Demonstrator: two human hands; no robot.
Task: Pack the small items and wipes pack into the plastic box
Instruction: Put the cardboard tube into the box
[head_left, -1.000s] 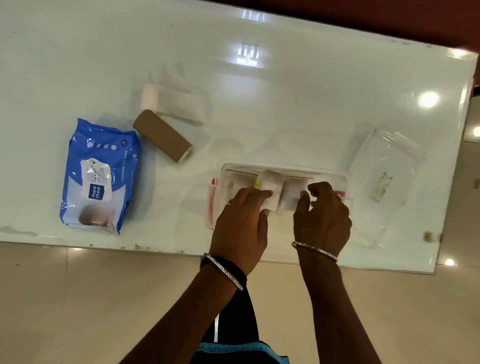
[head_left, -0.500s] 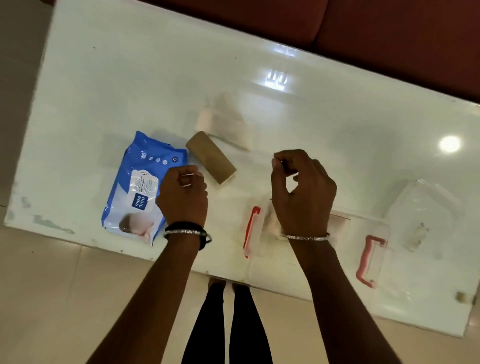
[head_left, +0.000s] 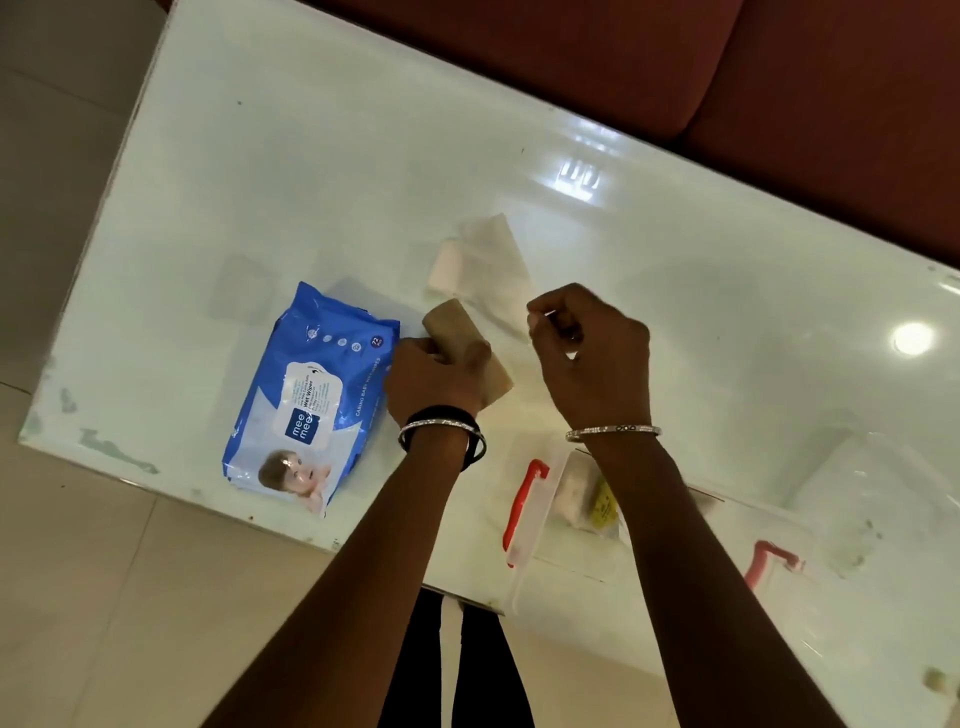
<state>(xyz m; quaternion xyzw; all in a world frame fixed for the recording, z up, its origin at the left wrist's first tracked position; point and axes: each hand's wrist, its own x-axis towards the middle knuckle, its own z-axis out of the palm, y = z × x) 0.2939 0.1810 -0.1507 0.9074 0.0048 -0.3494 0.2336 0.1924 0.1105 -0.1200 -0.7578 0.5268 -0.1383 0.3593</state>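
Observation:
A brown bar-shaped pack (head_left: 457, 325) lies on the white table (head_left: 311, 182), and my left hand (head_left: 436, 376) is closed around its near half. To its left lies the blue wipes pack (head_left: 311, 400). Just beyond the brown pack sits a white wrapped item in clear plastic (head_left: 483, 265). My right hand (head_left: 592, 358) hovers with curled fingers over the edge of that plastic; whether it pinches it is unclear. The clear plastic box (head_left: 540, 514) with red latches stands at the table's near edge under my right forearm, holding small white and yellow items (head_left: 592, 499).
The box's clear lid (head_left: 878, 499) lies to the right of the box. A dark red sofa (head_left: 675, 67) runs along the far side of the table. Tiled floor and my legs show below the near edge.
Both hands left the box and moved forward-left. My left hand has closed on the brown pack; my right hand now hovers over the white wrapped item. The view shifted.

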